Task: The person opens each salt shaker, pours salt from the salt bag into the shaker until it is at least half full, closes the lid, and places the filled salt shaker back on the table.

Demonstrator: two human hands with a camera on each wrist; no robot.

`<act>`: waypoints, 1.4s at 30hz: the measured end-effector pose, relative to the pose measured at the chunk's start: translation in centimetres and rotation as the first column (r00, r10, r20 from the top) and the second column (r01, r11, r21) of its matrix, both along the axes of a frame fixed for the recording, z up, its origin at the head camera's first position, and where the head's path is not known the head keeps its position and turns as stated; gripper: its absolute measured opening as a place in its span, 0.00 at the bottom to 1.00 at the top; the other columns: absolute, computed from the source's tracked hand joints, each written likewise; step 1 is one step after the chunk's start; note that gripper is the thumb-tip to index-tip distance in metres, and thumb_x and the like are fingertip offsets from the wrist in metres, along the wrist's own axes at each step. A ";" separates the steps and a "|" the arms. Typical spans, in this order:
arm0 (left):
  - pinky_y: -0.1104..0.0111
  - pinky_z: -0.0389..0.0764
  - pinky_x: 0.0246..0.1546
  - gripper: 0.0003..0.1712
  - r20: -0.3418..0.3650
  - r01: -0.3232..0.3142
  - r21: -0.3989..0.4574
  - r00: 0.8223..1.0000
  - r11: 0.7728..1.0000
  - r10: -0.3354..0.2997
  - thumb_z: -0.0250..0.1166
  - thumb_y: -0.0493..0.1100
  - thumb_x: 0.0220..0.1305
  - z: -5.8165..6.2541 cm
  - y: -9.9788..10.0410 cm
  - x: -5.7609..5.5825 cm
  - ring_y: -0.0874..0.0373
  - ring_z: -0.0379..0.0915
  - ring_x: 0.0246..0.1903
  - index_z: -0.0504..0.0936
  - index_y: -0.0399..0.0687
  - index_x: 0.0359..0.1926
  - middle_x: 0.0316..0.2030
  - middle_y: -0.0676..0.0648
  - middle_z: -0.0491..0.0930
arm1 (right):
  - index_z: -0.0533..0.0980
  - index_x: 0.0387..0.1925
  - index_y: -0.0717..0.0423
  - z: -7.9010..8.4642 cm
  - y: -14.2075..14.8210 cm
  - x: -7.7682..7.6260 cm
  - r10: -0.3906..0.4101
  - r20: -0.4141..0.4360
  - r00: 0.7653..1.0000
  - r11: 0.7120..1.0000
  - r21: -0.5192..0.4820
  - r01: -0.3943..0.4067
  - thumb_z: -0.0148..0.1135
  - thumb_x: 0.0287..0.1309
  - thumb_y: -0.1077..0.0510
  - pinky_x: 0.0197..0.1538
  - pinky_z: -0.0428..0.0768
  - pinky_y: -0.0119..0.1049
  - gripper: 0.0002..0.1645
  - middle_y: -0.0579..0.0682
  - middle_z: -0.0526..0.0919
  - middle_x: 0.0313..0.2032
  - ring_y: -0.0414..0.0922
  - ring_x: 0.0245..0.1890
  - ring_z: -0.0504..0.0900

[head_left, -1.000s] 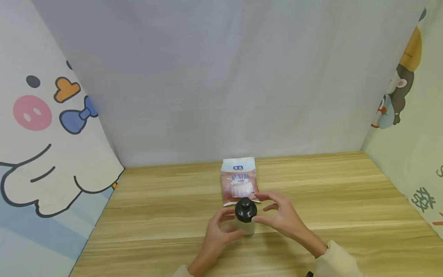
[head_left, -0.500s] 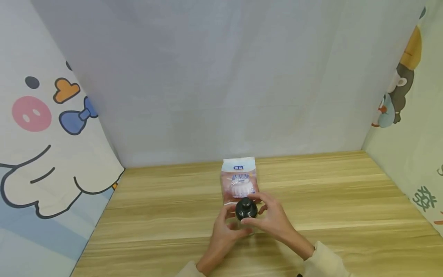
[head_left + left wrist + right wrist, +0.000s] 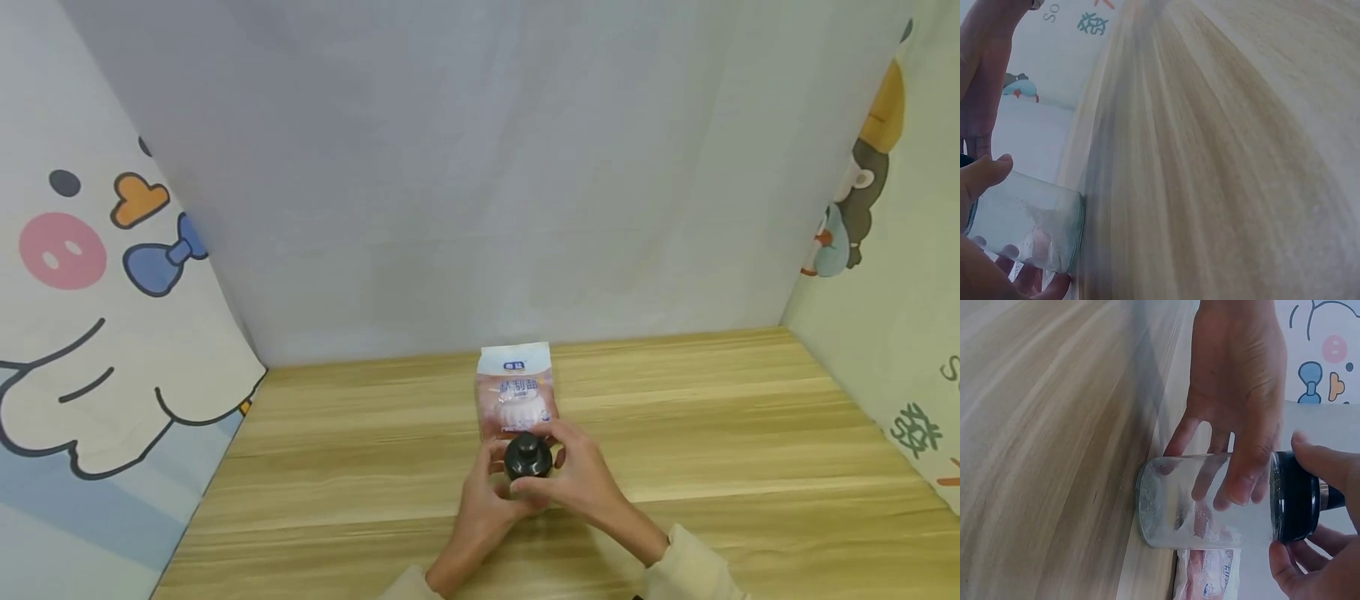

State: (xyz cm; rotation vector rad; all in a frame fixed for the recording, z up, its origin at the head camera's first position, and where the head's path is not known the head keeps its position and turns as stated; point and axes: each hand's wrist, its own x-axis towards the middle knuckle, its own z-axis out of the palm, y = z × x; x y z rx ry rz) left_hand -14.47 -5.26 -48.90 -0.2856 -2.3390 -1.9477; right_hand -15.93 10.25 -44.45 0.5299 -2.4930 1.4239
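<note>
A clear glass jar [image 3: 1200,506] with a black knobbed lid [image 3: 528,456] stands upright on the table. My left hand [image 3: 483,506] grips the glass body, its thumb on the near side and its fingers round the other side in the right wrist view. The right hand [image 3: 583,476] pinches the rim of the lid between thumb and fingers. Inside the glass [image 3: 1029,219] some whitish residue shows. Just behind the jar lies a pink and white printed packet [image 3: 516,387], its lower edge partly hidden by the lid and hands.
The wood-grain table [image 3: 360,450] extends to both sides of the hands. A plain grey cloth [image 3: 480,183] hangs along its back edge. Printed cloths with cartoon figures border the left [image 3: 82,333] and right [image 3: 885,317] sides.
My right hand has come in to the left and its fingers have closed in round the lid. The left hand has shifted slightly right against the glass. The packet lies as before.
</note>
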 end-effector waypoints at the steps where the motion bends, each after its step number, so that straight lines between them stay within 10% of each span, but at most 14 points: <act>1: 0.69 0.80 0.42 0.39 -0.007 -0.001 -0.009 1.000 1.000 0.001 0.80 0.42 0.36 -0.1 0.0 0.0 0.53 0.69 0.48 0.70 0.49 0.52 0.49 0.49 0.73 | 0.78 0.44 0.56 0.0 0.0 0.0 0.002 -0.007 1.000 1.000 -0.002 -0.002 0.83 0.25 0.50 0.30 0.76 0.32 0.37 0.43 0.78 0.36 0.40 0.34 0.73; 12: 0.49 0.76 0.46 0.36 -0.091 0.000 -0.100 0.996 0.995 -0.009 0.79 0.37 0.36 3.4 -0.4 1.1 0.47 0.76 0.44 0.74 0.46 0.50 0.45 0.45 0.81 | 0.79 0.44 0.54 0.4 0.5 -0.4 0.118 -0.039 0.992 0.991 0.064 -0.116 0.82 0.28 0.55 0.33 0.77 0.34 0.33 0.43 0.81 0.41 0.39 0.35 0.74; 23: 0.55 0.77 0.50 0.39 -0.086 0.005 -0.149 0.996 0.989 -0.018 0.80 0.50 0.35 0.0 -0.9 -0.5 0.55 0.76 0.46 0.72 0.57 0.52 0.46 0.53 0.80 | 0.78 0.48 0.54 0.9 1.1 -0.9 0.225 0.059 0.973 0.969 0.090 -0.229 0.79 0.33 0.57 0.40 0.78 0.39 0.33 0.44 0.81 0.44 0.43 0.41 0.75; 36: 0.58 0.79 0.47 0.39 -0.099 0.009 -0.143 0.995 0.990 -0.023 0.80 0.44 0.34 0.1 -1.0 -0.5 0.52 0.77 0.45 0.73 0.55 0.51 0.46 0.52 0.81 | 0.71 0.56 0.60 1.4 -1.1 0.5 -0.043 -0.076 0.996 0.991 0.127 0.053 0.82 0.28 0.44 0.37 0.75 0.35 0.51 0.48 0.76 0.38 0.43 0.36 0.73; 42: 0.63 0.79 0.46 0.38 -0.113 0.012 -0.136 0.993 0.991 -0.028 0.80 0.41 0.35 0.4 -0.8 -0.3 0.52 0.77 0.45 0.73 0.54 0.51 0.46 0.53 0.81 | 0.76 0.37 0.56 1.6 -1.5 0.7 -0.072 -0.060 0.996 0.986 0.149 0.080 0.82 0.28 0.50 0.36 0.77 0.35 0.32 0.48 0.75 0.37 0.44 0.36 0.73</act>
